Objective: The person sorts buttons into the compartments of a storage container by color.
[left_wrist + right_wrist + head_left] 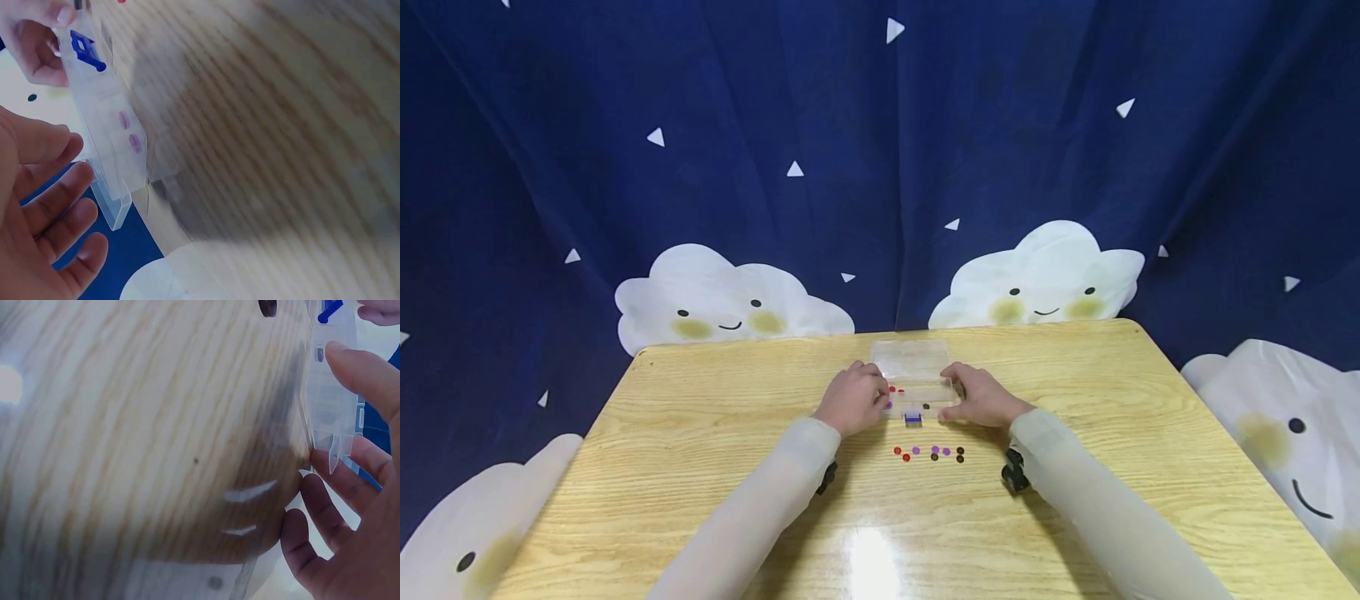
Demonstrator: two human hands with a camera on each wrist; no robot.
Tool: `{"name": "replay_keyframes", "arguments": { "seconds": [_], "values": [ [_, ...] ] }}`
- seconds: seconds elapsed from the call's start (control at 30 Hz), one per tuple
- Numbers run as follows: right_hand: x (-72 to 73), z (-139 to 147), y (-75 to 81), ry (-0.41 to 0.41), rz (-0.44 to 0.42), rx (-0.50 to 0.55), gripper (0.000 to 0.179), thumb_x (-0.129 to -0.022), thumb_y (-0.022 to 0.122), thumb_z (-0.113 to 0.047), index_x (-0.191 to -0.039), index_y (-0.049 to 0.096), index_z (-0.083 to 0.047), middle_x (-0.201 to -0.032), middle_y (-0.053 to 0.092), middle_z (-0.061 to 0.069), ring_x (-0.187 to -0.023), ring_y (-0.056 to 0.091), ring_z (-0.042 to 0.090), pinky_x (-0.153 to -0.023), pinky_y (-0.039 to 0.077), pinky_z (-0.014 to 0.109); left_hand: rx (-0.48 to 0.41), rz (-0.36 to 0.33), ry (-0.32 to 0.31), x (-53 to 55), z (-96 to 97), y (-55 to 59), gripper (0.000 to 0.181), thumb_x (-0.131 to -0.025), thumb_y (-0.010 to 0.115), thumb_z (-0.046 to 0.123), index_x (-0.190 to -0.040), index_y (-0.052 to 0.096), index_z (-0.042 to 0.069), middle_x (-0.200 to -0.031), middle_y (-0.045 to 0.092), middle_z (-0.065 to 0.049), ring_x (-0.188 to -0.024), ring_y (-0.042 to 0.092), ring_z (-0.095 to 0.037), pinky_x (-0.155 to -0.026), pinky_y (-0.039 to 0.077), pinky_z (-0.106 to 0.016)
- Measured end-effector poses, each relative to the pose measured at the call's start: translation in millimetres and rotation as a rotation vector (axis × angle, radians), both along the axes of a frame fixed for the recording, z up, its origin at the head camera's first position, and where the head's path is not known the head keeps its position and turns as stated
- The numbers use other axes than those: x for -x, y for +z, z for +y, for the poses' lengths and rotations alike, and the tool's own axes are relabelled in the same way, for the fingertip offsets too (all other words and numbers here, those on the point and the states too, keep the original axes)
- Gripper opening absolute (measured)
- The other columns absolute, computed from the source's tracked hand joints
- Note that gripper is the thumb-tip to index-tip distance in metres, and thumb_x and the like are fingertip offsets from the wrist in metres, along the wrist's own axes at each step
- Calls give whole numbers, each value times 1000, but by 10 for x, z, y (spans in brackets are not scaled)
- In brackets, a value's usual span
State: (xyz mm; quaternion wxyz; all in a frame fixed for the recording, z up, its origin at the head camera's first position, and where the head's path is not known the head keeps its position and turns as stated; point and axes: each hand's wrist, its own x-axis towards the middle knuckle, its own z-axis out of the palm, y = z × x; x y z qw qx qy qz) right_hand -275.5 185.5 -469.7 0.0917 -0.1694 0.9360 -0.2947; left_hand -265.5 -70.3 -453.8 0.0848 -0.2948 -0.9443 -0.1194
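Right hand [983, 398] gripping clear box [922, 394], left hand [853, 398] loosely bent beside it, coloured discs [936, 450] lying in front

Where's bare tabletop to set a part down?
Bare: between left hand and table's left edge; between right hand and right edge; between the sleeves, nearside of the loose discs. Crowded: the middle, hands at both ends of the clear case, discs just nearside.

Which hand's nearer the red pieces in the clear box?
Left hand: at the left end of the clear box, close beside the red pieces. Right hand: at the box's right end, across from them.
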Motion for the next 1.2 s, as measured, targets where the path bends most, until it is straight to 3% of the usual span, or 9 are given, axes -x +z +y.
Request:
{"name": "replay_keyframes", "arguments": {
  "seconds": [0.33,0.6,0.83,1.2],
  "values": [
    [2,-11,-11,5,25,0,68,-76,84,-28,-132,53,-5,-121,64,16,-111,59,31,-99,48,49,12,72,-128,-137,75,-22,15,-93,63,17,-86,76,20,-96,70,4,-88,59,-16,-80,53,-29],
    [9,-4,-17,21,52,-16,67,-78,83,-28,-132,52,-3,-122,65,16,-111,60,32,-98,49,48,84,144,-190,-380,277,-5,8,-89,69,22,-83,74,24,-94,70,7,-88,60,-13,-71,53,-29],
    [3,-8,-12,19,36,-29,67,-80,82,-28,-134,51,-3,-124,63,16,-111,59,32,-97,48,48,85,120,-248,-480,407,-28,5,-87,72,23,-82,75,24,-92,70,9,-84,58,-12,-76,49,-24],
    [17,7,-29,25,54,-26,67,-79,83,-28,-133,52,-4,-126,63,17,-115,58,35,-100,47,50,97,81,-235,-534,469,-123,5,-83,73,20,-84,77,24,-91,69,10,-83,56,-10,-70,46,-20]
  ]
}}
